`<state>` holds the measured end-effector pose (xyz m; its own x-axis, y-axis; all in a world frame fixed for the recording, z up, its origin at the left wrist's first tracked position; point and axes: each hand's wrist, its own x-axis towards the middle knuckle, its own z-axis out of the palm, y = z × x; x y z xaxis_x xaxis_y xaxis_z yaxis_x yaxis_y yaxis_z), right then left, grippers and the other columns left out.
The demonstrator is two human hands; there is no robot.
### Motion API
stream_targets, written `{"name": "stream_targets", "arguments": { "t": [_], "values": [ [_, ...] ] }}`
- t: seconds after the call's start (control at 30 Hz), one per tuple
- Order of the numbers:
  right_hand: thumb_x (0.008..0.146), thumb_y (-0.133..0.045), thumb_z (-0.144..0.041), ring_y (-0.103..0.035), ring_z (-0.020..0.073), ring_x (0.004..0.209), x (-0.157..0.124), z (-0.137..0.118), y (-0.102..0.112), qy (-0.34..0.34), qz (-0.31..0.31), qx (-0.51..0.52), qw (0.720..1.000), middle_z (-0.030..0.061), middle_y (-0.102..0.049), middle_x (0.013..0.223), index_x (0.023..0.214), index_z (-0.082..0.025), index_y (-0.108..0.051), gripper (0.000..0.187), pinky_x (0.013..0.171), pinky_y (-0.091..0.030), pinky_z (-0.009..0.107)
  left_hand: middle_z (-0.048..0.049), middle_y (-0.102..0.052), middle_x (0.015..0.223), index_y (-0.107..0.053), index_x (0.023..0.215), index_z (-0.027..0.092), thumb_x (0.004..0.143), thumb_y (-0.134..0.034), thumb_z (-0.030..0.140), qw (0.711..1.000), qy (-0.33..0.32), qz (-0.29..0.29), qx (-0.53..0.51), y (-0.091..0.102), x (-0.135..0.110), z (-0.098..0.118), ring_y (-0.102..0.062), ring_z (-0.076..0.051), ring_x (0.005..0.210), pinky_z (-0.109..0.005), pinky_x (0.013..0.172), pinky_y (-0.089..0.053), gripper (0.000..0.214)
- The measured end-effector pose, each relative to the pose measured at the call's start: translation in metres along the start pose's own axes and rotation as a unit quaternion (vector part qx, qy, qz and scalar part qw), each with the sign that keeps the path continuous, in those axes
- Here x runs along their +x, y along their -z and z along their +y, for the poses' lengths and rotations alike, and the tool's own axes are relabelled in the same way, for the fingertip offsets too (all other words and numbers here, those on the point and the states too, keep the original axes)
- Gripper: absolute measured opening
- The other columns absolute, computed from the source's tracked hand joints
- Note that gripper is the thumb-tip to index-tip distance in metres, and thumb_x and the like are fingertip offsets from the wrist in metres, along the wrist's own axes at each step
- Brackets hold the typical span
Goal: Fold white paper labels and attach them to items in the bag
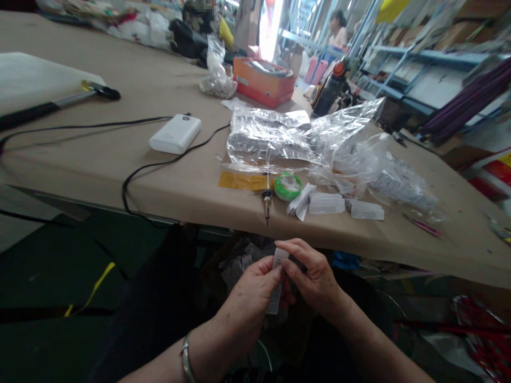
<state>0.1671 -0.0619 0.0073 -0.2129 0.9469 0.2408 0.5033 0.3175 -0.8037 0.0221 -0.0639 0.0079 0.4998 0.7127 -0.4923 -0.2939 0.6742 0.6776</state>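
Observation:
Below the table's front edge, my left hand (255, 287) pinches a narrow white printed label (274, 304) between thumb and fingers. My right hand (313, 274) closes on the upper end of the same label, thumb and fingertips against it. On the table just beyond lie stacks of similar white labels (326, 203). A round green-rimmed tub (288, 186) with something whitish inside stands to their left. Beside it, a thin tool with a metal tip (266, 205), resembling a soldering iron, pokes over the table edge.
Crinkled clear plastic (275, 138) covers the table's middle. A white power bank (175, 134) and black cable (131, 181) lie left. Behind are an orange box (263, 82) and a dark bottle (329, 90). Pink tweezers (422, 225) rest at right. Another person (338, 32) is far back.

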Motion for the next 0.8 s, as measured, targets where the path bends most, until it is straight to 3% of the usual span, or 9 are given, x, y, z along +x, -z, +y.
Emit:
{"name": "stream_targets", "arguments": {
  "t": [0.13,0.23,0.3,0.43,0.5,0.6,0.67,0.8],
  "values": [
    [0.085,-0.054,-0.027,-0.061,0.0147,0.081,0.001,0.002,-0.002,-0.077,0.046,0.120,0.989,0.0030,-0.063,0.095,0.120,-0.022,-0.051,0.035,0.076,-0.051,0.029,0.0016,-0.054,0.059,-0.059,0.081,0.015,0.079,-0.060,0.037,1.000,-0.010,0.005,-0.001,0.002,0.000,-0.001,-0.050,-0.009,0.051,-0.019,0.048,-0.037,0.022],
    [0.082,-0.058,-0.031,-0.058,0.0114,0.065,0.005,0.003,-0.003,-0.147,0.047,0.217,0.964,-0.0003,-0.061,0.076,0.092,-0.018,-0.058,0.016,0.062,-0.049,0.023,0.0025,-0.054,0.059,-0.059,0.086,0.015,0.080,-0.059,0.036,1.000,-0.017,0.019,0.006,0.002,0.000,0.000,-0.049,-0.008,0.051,-0.019,0.048,-0.036,0.021],
    [0.079,-0.061,-0.030,-0.056,0.0105,0.062,0.007,0.003,-0.004,-0.172,0.035,0.237,0.956,-0.0016,-0.059,0.068,0.080,-0.017,-0.059,0.013,0.059,-0.048,0.021,0.0028,-0.054,0.059,-0.059,0.086,0.015,0.081,-0.058,0.036,0.999,-0.024,0.024,0.015,0.001,0.000,0.000,-0.048,-0.008,0.051,-0.019,0.048,-0.035,0.021],
    [0.076,-0.066,-0.030,-0.059,0.0102,0.067,0.008,0.004,-0.007,-0.185,0.025,0.305,0.934,-0.0006,-0.063,0.078,0.089,-0.018,-0.064,0.017,0.065,-0.049,0.021,0.0028,-0.053,0.058,-0.057,0.077,0.016,0.082,-0.057,0.035,0.999,-0.039,0.024,0.025,0.002,0.000,0.001,-0.047,-0.008,0.051,-0.019,0.050,-0.035,0.020],
    [0.074,-0.068,-0.030,-0.062,0.0112,0.071,0.007,0.006,-0.007,-0.190,-0.017,0.374,0.908,0.0006,-0.065,0.087,0.101,-0.021,-0.063,0.030,0.067,-0.051,0.024,0.0018,-0.054,0.058,-0.056,0.074,0.016,0.083,-0.056,0.038,0.999,-0.033,0.006,0.022,0.003,-0.002,0.002,-0.048,-0.008,0.051,-0.020,0.050,-0.036,0.024],
    [0.072,-0.068,-0.034,-0.065,0.0159,0.079,0.006,0.010,-0.005,-0.205,-0.125,0.448,0.861,0.0051,-0.067,0.097,0.111,-0.020,-0.061,0.043,0.071,-0.053,0.029,-0.0001,-0.056,0.058,-0.054,0.070,0.016,0.084,-0.052,0.042,0.999,-0.020,-0.039,0.026,0.005,-0.006,0.004,-0.049,-0.010,0.052,-0.022,0.052,-0.036,0.030],
    [0.070,-0.069,-0.036,-0.065,0.0190,0.087,0.007,0.013,-0.004,-0.205,-0.173,0.473,0.839,0.0078,-0.066,0.104,0.111,-0.018,-0.063,0.045,0.076,-0.053,0.033,-0.0008,-0.056,0.056,-0.054,0.067,0.015,0.085,-0.052,0.042,0.997,-0.010,-0.068,0.041,0.005,-0.007,0.003,-0.049,-0.009,0.052,-0.022,0.053,-0.037,0.032],
    [0.065,-0.073,-0.037,-0.062,0.0220,0.098,0.010,0.020,-0.005,-0.182,-0.196,0.522,0.810,0.0087,-0.063,0.114,0.096,-0.017,-0.068,0.037,0.087,-0.049,0.036,-0.0013,-0.056,0.053,-0.055,0.063,0.014,0.084,-0.053,0.041,0.994,0.013,-0.085,0.062,0.004,-0.006,0.000,-0.050,-0.009,0.050,-0.022,0.053,-0.036,0.034]
  ]
}}
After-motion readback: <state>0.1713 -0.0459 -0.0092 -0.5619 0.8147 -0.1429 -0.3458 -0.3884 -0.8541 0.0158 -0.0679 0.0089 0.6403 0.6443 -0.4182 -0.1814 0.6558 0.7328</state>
